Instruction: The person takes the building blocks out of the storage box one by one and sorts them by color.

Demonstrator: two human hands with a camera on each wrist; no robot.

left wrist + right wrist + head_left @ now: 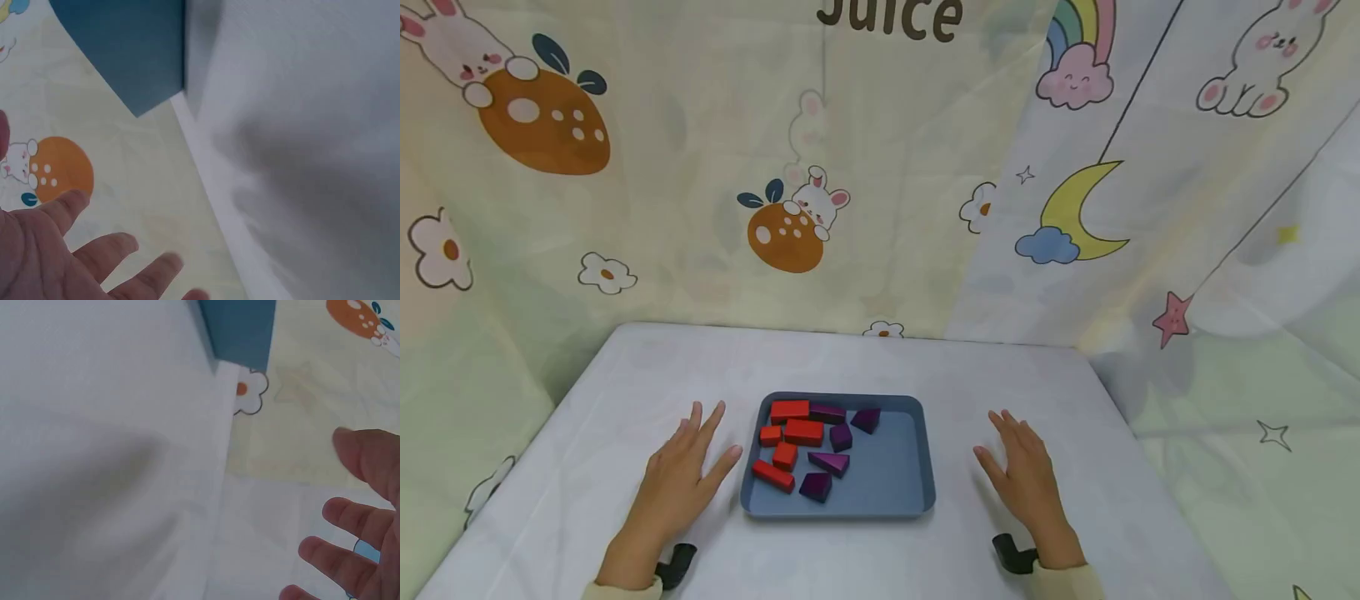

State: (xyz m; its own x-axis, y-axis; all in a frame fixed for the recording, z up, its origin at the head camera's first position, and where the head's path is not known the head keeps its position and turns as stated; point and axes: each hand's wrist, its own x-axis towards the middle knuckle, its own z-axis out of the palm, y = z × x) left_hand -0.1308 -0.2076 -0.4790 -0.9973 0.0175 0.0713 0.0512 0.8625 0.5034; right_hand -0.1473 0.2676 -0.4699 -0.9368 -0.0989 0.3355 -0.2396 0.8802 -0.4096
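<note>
Two bare hands flank a blue-grey tray (887,467) on the white worktop (835,554). We see the left hand (676,483) with its fingers spread and the thumb well out; its thumb tip lies just beside the tray's near side wall. The right hand (1026,482) also has its thumb apart from its fingers, which stand separated in the right wrist view, and a wider strip of worktop parts it from the tray. We find nothing held by either hand. Five red blocks (804,432) lie in the tray on the side nearer the left fingers; five purple blocks (841,438) lie just beyond them, towards the right fingers, and the bare tray floor lies nearest the right thumb. We judge the step in hand to be a ready pose, before any contact. Work on the blocks would, in our view, call for fingers brought inward over the rim and narrowed to a pinch, without nudging neighbouring pieces.
</note>
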